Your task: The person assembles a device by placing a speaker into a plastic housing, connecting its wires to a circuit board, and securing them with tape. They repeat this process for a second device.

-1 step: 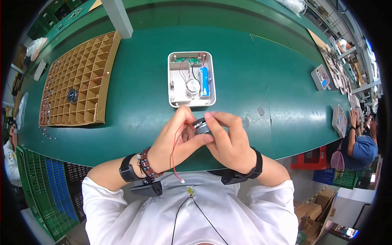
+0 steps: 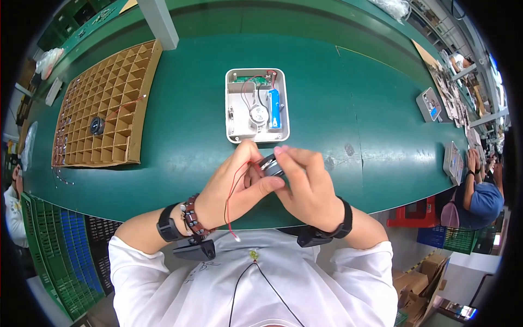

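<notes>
A small round black speaker [image 2: 272, 167] with a silvery band is held between both my hands, just in front of a white plastic housing [image 2: 229, 117]. My left hand [image 2: 237, 182] grips its left side with thumb and fingers. My right hand [image 2: 304, 185] pinches it from the right, its fingertips on the top and front. From the speaker a red lead wire [image 2: 227, 204] runs over my left hand and hangs to a small white connector [image 2: 237, 238]. Inside the housing are a blue battery [image 2: 274, 109], a green circuit board [image 2: 251, 80] and a round white part [image 2: 258, 115].
A cardboard divider box [image 2: 122, 139] stands at the left, with another black speaker [image 2: 97, 126] and wires in it. Two more housings [image 2: 428, 104] lie at the right, near a co-worker [image 2: 482, 199]. Green crates [image 2: 52, 250] stand below the table's left edge.
The speaker is tilted slightly more in my fingers. Its dangling wire and connector have swung a little to the left. Both hands keep their hold.
</notes>
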Demonstrator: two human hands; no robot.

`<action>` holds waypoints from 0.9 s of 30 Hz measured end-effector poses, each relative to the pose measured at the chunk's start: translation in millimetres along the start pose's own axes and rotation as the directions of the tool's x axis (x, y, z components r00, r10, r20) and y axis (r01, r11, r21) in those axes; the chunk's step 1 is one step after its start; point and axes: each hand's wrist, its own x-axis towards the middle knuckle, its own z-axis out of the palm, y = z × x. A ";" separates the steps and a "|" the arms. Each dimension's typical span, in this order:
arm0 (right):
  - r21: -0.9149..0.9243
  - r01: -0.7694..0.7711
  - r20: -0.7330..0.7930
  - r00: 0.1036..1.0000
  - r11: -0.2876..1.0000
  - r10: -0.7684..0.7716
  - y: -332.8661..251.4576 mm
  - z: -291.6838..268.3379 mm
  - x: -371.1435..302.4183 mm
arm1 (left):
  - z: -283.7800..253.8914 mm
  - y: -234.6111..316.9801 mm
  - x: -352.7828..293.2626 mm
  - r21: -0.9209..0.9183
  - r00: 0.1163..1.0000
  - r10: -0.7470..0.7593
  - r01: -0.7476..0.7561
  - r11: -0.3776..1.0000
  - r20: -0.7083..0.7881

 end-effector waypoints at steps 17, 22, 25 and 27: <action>0.767 -0.359 0.339 0.931 0.532 0.138 63.3 16.5 87.3 | -80.1 -28.2 43.2 0.725 0.935 0.345 -0.290 0.625 0.076; 0.540 -0.249 0.365 0.930 0.804 0.042 68.2 4.1 92.0 | -84.5 -30.9 40.9 0.635 0.942 0.312 -0.318 0.704 0.126; 0.502 -0.151 0.328 0.944 0.852 -0.026 61.7 -2.2 91.6 | -83.3 -32.0 38.3 0.597 0.928 0.316 -0.369 0.712 0.198; 0.439 -0.114 0.360 0.931 0.891 -0.059 58.5 -2.4 91.4 | -83.2 -35.9 37.0 0.566 0.925 0.327 -0.377 0.733 0.193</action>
